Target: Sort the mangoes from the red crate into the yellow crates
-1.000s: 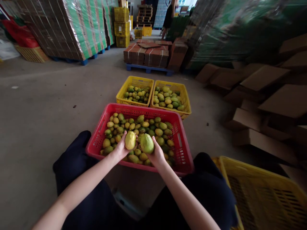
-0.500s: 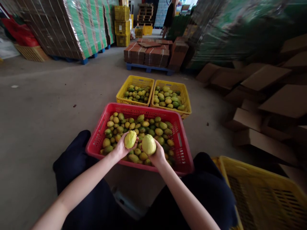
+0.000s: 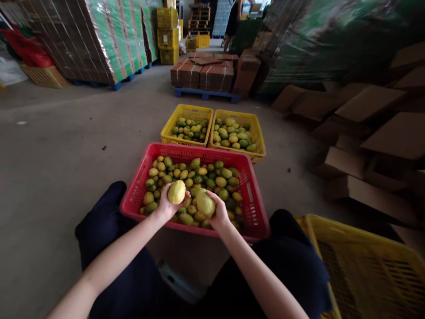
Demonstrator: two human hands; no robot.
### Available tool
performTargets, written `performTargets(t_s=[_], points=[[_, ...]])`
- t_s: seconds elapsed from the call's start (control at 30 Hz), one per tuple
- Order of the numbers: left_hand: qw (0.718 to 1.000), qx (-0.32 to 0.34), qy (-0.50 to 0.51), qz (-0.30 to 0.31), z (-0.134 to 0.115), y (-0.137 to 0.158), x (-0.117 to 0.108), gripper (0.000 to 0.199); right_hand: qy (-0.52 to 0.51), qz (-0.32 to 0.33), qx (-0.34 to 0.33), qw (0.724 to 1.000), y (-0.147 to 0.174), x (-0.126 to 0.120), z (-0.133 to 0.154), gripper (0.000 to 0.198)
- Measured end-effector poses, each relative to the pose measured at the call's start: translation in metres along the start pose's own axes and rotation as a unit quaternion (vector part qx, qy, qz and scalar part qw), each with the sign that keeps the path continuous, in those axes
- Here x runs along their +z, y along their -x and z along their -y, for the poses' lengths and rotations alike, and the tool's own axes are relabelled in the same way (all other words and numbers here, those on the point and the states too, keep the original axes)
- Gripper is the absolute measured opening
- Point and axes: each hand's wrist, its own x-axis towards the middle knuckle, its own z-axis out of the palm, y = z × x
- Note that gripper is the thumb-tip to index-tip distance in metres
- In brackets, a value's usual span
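Over the red crate (image 3: 260, 198), left hand (image 3: 165, 205) grips yellow fruit (image 3: 176, 192); right hand (image 3: 219, 214) grips greenish fruit (image 3: 206, 205) just beside it, long axis seemingly slanting toward crate's near-right corner.

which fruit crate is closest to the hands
The red crate, under the left hand and right hand; the two smaller yellow fruit crates stand farther off, beyond it.

Left hand (image 3: 168, 204): was bare and slim.
Right hand (image 3: 219, 212): was bare too, slim at the wrist.
Left forearm (image 3: 122, 254): was uncovered, smooth and slender.
Right forearm (image 3: 251, 266): matched it, equally plain.
Leg clothing (image 3: 106, 221): was dark navy, loose, rounded over the knees.
Lap (image 3: 232, 292): looked nearly black; seams or markings were too dark to tell.
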Motion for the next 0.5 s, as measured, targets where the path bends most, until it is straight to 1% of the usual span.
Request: performTargets(t_s=[0.07,0.17,0.23,0.37,0.43,0.5], points=[[1.0,0.002,0.017,0.022,0.0,-0.004,-0.002,0.041,-0.01,-0.003,0.013,1.0,-0.002,-0.001,-0.001,0.012],[1.0,0.002,0.007,0.024,0.0,-0.007,-0.002,0.038,-0.011,0.007,0.041,0.999,-0.003,-0.001,-0.003,0.022],[1.0,0.001,0.0,0.026,0.001,-0.006,0.0,0.039,-0.006,0.008,0.03,0.999,-0.002,0.001,-0.004,0.024],[0.999,-0.005,-0.022,0.027,0.001,0.0,0.004,0.041,0.002,0.027,-0.024,0.999,0.0,0.003,-0.003,0.023],[0.999,0.005,-0.037,0.016,0.0,0.003,0.005,0.039,0.002,0.044,-0.02,0.999,0.001,0.003,-0.001,0.021],[0.999,0.016,-0.049,0.005,-0.001,0.004,0.006,0.033,-0.003,0.048,-0.011,0.999,0.002,0.003,0.001,0.016]])
